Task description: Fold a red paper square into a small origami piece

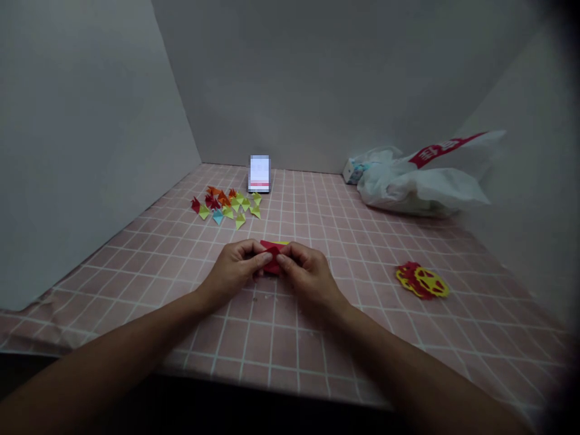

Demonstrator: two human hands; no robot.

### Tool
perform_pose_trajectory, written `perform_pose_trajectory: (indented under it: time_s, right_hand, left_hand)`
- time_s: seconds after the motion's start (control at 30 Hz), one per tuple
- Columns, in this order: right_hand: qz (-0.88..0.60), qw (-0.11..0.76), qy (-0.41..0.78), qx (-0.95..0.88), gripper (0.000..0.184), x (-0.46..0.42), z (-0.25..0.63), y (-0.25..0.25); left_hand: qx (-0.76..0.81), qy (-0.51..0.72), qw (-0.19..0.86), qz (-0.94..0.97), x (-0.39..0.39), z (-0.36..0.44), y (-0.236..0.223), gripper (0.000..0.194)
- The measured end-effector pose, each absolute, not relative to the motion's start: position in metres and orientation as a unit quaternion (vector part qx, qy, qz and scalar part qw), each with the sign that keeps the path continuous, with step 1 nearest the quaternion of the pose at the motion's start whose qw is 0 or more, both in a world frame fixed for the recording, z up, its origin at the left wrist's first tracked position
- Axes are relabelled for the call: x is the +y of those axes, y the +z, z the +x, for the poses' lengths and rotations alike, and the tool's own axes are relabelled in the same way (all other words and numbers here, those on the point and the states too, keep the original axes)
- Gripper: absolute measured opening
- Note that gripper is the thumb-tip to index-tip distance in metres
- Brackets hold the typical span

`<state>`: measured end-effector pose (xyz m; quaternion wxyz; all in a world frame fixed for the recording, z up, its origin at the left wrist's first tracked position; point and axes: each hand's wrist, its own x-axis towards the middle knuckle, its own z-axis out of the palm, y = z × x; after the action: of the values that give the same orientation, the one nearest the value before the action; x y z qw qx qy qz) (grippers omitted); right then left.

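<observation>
Between my two hands is a small piece of folded red paper (pixel 272 263), pinched at its left and right sides. My left hand (pixel 238 263) has its thumb pressed on the paper's left part. My right hand (pixel 309 269) grips the right part, thumb on top. Just behind it lie more red paper and a strip of yellow paper (pixel 281 243), mostly hidden by my fingers. Farther off to the left sits a cluster of small folded paper birds (pixel 228 203) in red, orange, yellow-green and blue.
A lit phone (pixel 260 174) stands upright near the back wall. At the back right lie a white plastic bag (pixel 408 187) and a small box (pixel 354 171). Red and yellow paper cut-outs (pixel 421 281) rest on the right. A pink checked cloth (pixel 362 338) covers the table.
</observation>
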<state>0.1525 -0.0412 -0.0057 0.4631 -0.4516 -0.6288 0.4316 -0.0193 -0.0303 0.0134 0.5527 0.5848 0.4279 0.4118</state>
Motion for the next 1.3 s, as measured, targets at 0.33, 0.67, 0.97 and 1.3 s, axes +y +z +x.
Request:
perform_pose_trajectory:
  time_s: [0.33, 0.67, 0.97, 1.3]
  right_hand:
    - [-0.473, 0.477, 0.426, -0.606, 0.023, -0.037, 0.153, -0.012]
    - [-0.442, 0.423, 0.434, -0.662, 0.021, -0.041, 0.152, -0.001]
    - [-0.436, 0.424, 0.495, -0.621, 0.022, -0.040, 0.153, -0.003]
    - [-0.436, 0.442, 0.514, -0.592, 0.023, -0.039, 0.151, -0.005]
  left_hand:
    - [0.433, 0.431, 0.557, 0.564, -0.030, -0.019, 0.008, 0.023]
    - [0.415, 0.409, 0.556, 0.592, -0.027, -0.021, 0.008, 0.023]
    - [0.428, 0.394, 0.564, 0.586, -0.026, -0.023, 0.005, 0.032]
    - [0.407, 0.396, 0.516, 0.641, -0.025, -0.023, 0.006, 0.029]
